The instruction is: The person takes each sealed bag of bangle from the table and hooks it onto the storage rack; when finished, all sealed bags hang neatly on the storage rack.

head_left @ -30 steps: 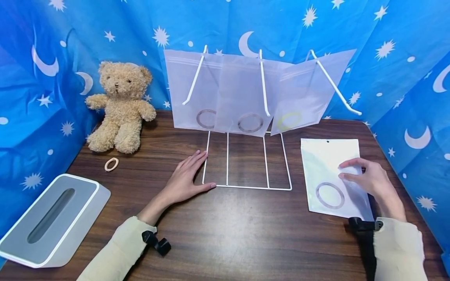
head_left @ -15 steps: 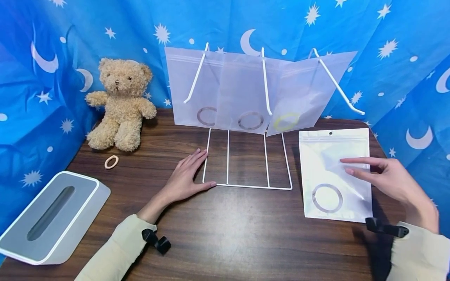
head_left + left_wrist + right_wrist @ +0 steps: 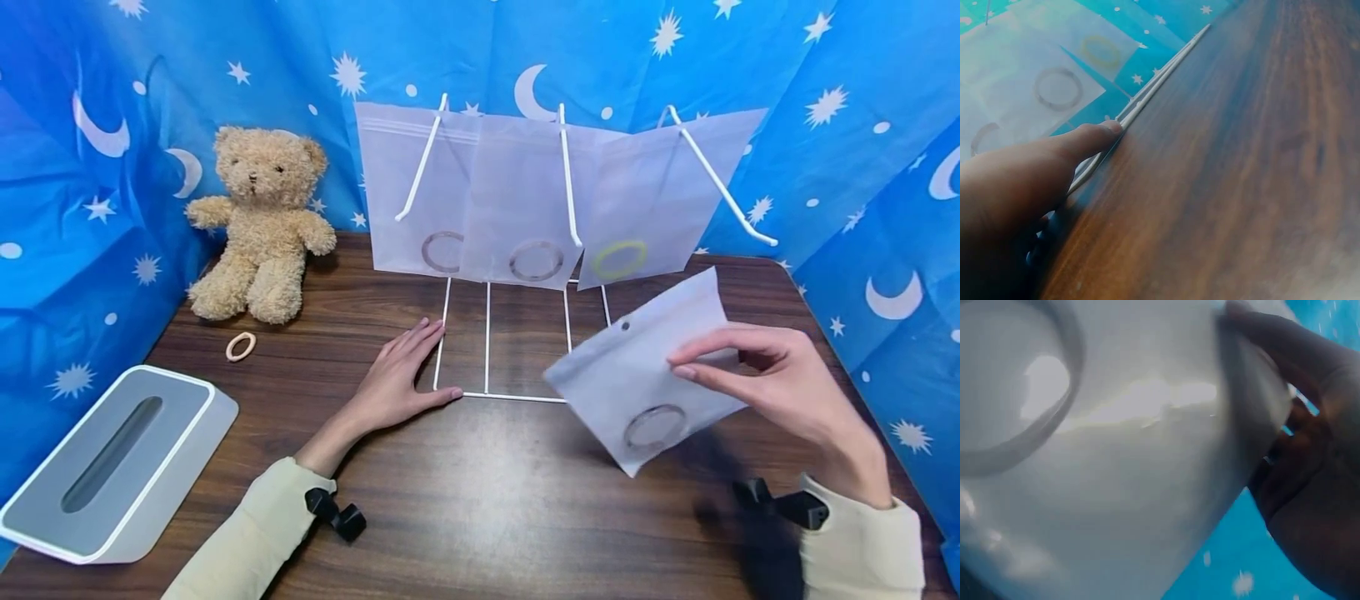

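Note:
My right hand (image 3: pixel 780 383) pinches a flat white zip pouch (image 3: pixel 637 375) between thumb and fingers, holding it tilted above the table. The pouch has a small hanging hole near its top edge and a grey ring seen in it; the right wrist view shows the same pouch (image 3: pixel 1116 506) close up. My left hand (image 3: pixel 397 371) rests with straight fingers at the left front corner of a white wire rack (image 3: pixel 517 397). In the left wrist view the thumb (image 3: pixel 1094 139) touches the rack's base wire. Behind, white pouches (image 3: pixel 517 192) with rings in them hang on the rack's prongs.
A teddy bear (image 3: pixel 262 225) sits at the back left, with a small wooden-looking ring (image 3: pixel 241 347) before it. A grey and white tissue box (image 3: pixel 176 467) stands at the front left. The rack's three prongs (image 3: pixel 723 192) jut forward. A blue starry cloth (image 3: pixel 585 50) encloses the table.
My right hand has lifted the pouch off the tabletop and brought it left toward the rack, turning it askew. The left hand has stayed at the rack's corner.

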The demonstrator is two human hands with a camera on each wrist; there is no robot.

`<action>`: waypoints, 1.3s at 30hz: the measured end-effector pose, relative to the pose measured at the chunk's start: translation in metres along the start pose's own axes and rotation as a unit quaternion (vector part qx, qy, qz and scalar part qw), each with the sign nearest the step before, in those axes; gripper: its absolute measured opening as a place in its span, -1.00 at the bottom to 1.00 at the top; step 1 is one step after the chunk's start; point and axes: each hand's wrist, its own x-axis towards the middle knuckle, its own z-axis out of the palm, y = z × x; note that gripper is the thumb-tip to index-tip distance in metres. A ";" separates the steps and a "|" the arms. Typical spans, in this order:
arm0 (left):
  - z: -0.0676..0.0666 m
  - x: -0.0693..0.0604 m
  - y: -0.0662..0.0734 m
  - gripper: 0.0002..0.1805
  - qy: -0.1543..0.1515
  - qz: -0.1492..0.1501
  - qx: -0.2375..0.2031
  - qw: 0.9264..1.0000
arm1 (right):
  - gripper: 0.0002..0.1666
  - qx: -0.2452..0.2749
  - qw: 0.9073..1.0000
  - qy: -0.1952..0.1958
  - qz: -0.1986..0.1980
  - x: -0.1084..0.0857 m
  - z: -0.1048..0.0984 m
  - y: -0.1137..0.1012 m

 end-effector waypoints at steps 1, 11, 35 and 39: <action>0.000 0.000 0.000 0.07 0.001 0.001 0.000 1.000 | -0.63 0.034 0.999 -0.001 -0.032 0.002 0.006 -0.005; 0.000 0.000 -0.002 0.06 0.007 0.003 0.000 1.000 | -0.73 0.240 0.942 0.129 -0.197 0.023 0.058 -0.062; 0.002 0.001 -0.002 0.06 0.006 0.003 -0.003 1.000 | -0.72 0.153 0.925 0.283 -0.200 0.042 0.095 -0.068; 0.003 0.000 -0.002 0.06 0.003 0.002 -0.002 1.000 | -0.72 0.169 0.922 0.283 -0.203 0.044 0.097 -0.068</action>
